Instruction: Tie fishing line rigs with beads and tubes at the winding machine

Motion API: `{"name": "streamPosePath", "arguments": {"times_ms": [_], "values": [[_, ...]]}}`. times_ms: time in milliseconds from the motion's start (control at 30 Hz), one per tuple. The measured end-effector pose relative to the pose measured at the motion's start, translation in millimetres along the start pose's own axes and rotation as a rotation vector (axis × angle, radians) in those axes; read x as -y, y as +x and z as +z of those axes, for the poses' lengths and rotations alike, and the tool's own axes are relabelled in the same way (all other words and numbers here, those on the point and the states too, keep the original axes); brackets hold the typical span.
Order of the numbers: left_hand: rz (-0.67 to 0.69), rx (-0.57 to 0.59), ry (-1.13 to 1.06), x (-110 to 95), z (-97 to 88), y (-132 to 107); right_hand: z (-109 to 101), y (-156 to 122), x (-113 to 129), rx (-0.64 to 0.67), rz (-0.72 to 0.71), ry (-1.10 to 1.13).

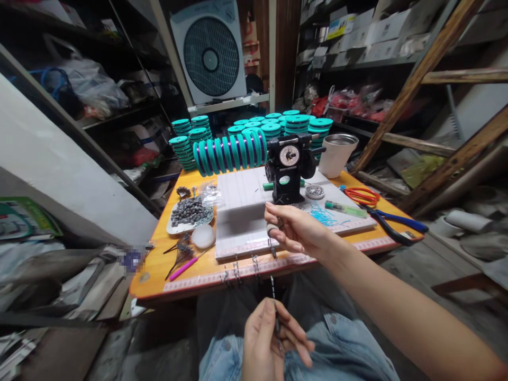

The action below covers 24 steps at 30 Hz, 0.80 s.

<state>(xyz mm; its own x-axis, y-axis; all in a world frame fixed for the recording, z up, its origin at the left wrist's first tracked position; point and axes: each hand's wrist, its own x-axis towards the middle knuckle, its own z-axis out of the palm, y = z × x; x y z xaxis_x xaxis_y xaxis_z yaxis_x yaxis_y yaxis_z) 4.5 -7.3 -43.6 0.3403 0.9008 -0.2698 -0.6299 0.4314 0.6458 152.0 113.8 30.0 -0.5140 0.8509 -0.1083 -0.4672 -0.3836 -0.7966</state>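
Observation:
My right hand (291,225) is raised over the near edge of the white board (242,233), thumb and fingertips pinched together. What lies between those fingertips is too small to make out. A pale band wraps one of its fingers, and a small dark piece (272,248) hangs just below. Lower, above my lap, my left hand (264,336) has thumb and forefinger closed on a thin dark strand (277,323), its other fingers loosely curled. A light-and-dark length of the strand rises from that pinch towards my right hand. Several small metal pieces (237,270) hang along the table edge.
A black winding machine (288,172) carries a row of turquoise spools (230,153). More spools (297,124) are stacked behind. On the left sit a plate of grey sinkers (190,211) and a pink-handled tool (183,269); on the right, blue-handled pliers (397,222) and a cup (337,156).

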Motion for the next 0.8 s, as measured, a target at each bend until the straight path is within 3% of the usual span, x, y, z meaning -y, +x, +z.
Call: {"name": "streamPosePath", "arguments": {"times_ms": [200,367,633,733,800], "values": [[0.03,-0.017,0.035,3,-1.2,1,0,-1,1,-0.005,-0.01,-0.025],[0.104,-0.086,0.218,-2,-0.3,5,0,-2,4,-0.021,-0.045,-0.061],[0.596,-0.313,0.955,-13,0.1,15,-4,-5,10,-0.036,-0.11,-0.224],[0.667,-0.309,1.109,-26,5.5,22,-5,-7,14,-0.034,-0.109,-0.286],[0.701,-0.255,1.088,-39,15.0,32,-4,-9,18,-0.027,-0.103,-0.309]]}}
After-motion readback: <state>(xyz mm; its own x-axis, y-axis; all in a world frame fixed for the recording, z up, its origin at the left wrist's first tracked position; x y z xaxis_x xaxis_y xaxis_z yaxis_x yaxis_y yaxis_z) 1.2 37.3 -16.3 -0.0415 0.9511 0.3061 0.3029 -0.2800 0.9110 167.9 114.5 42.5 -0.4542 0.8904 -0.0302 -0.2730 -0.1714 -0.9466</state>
